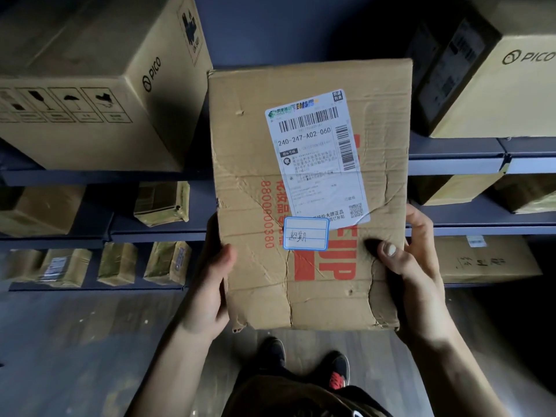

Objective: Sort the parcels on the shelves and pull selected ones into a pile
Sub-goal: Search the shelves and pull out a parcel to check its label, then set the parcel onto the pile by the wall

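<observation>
Left hand [210, 284] and right hand [416, 266] both clamped on one parcel [249, 139], held up in front of the shelves [454, 164].
Left hand grips the left edge, fingers probably wrapped underneath (hidden). Right hand pinches the right edge, thumb on the top face. Carton is creased; white shipping label [316, 155] faces up, with a blue-bordered sticker [305, 237] overlapping its lower edge. PICO box [90, 94] sits shelved at upper left.

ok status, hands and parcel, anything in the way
Left hand and right hand both grip the crumpled parcel, label showing. Held in front of the shelves. Nothing in the way.
</observation>
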Action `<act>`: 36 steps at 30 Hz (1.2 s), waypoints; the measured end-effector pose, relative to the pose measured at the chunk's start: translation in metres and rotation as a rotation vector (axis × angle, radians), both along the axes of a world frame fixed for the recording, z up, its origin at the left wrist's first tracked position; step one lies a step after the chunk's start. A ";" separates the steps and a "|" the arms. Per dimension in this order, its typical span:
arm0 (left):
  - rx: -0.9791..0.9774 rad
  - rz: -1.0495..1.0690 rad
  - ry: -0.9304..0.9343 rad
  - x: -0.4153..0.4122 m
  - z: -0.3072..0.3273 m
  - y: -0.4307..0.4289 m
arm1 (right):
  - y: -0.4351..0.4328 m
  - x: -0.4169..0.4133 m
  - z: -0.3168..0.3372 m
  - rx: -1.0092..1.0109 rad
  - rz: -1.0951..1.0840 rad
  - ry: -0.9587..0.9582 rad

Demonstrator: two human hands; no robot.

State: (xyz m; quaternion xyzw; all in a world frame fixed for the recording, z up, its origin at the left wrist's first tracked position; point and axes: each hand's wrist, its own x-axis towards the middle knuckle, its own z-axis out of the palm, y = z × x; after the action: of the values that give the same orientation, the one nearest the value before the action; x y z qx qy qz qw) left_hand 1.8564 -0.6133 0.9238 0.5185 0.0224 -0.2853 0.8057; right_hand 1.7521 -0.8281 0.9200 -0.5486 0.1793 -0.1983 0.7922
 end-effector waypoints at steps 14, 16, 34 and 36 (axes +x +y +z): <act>0.088 -0.253 -0.001 0.026 -0.003 -0.021 | 0.021 -0.029 -0.011 -0.020 -0.195 0.111; 0.080 -0.275 -0.008 0.020 -0.002 -0.028 | 0.018 -0.040 -0.010 -0.013 -0.221 0.115; 0.088 -0.570 -0.381 -0.148 0.000 -0.166 | -0.087 -0.239 -0.029 0.117 -0.429 0.436; 0.116 -0.598 -0.459 -0.168 -0.001 -0.184 | -0.101 -0.262 -0.035 0.151 -0.446 0.466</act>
State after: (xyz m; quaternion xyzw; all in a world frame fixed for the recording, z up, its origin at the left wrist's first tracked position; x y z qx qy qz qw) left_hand 1.6881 -0.7969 0.9224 0.5974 -0.2949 -0.3823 0.6402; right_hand 1.4901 -0.9296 0.8849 -0.4661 0.4856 -0.2222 0.7054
